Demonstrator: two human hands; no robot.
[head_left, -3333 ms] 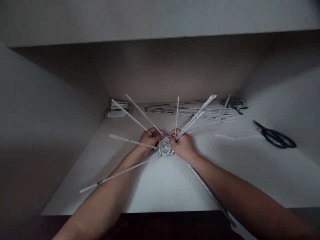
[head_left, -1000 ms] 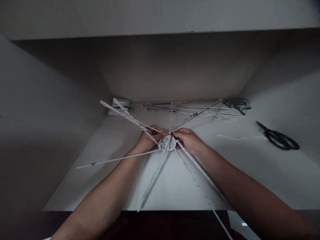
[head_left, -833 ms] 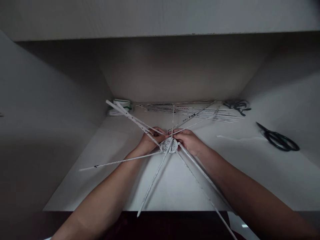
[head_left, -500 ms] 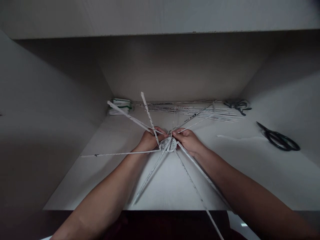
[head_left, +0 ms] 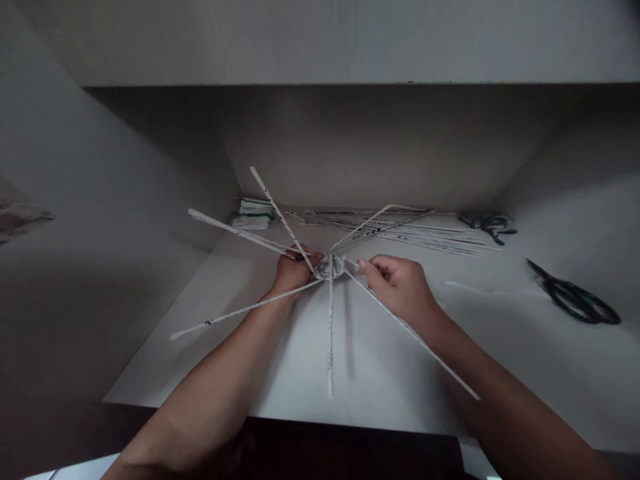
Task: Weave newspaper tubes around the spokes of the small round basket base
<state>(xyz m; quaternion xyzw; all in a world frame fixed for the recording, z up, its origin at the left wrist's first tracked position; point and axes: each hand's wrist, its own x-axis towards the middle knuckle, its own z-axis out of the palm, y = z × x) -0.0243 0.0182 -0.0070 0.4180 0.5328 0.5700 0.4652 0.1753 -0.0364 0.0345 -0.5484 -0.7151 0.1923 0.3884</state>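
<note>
Head view. Small woven disc of rolled newsprint (head_left: 330, 269) sits at the middle of the work, over the white work surface (head_left: 295, 380). Paper spokes radiate from it: one (head_left: 330, 333) points toward the person, one (head_left: 415, 331) runs down past the right forearm, one (head_left: 240, 310) crosses above the left forearm. Further spokes lean out to the upper left; on the upper right, one is sharply bent partway along.

Left hand (head_left: 294, 270): closed on the left edge of the disc, thumb near the rim; fingers behind partly hidden. Right hand (head_left: 400, 283): just right of the disc, fingers curled, thumb and forefinger pinching a short pale strip (head_left: 352, 265) beside the rim (far end of the strip not clear).

Surroundings: bundle of thin paper rods (head_left: 400, 230) lies along the back wall, with a white packet with green bands (head_left: 253, 215) to its left and a dark tool (head_left: 494, 225) to its right. Black-handled scissors (head_left: 554, 287) lie at far right, near a loose white strip (head_left: 485, 291).
</note>
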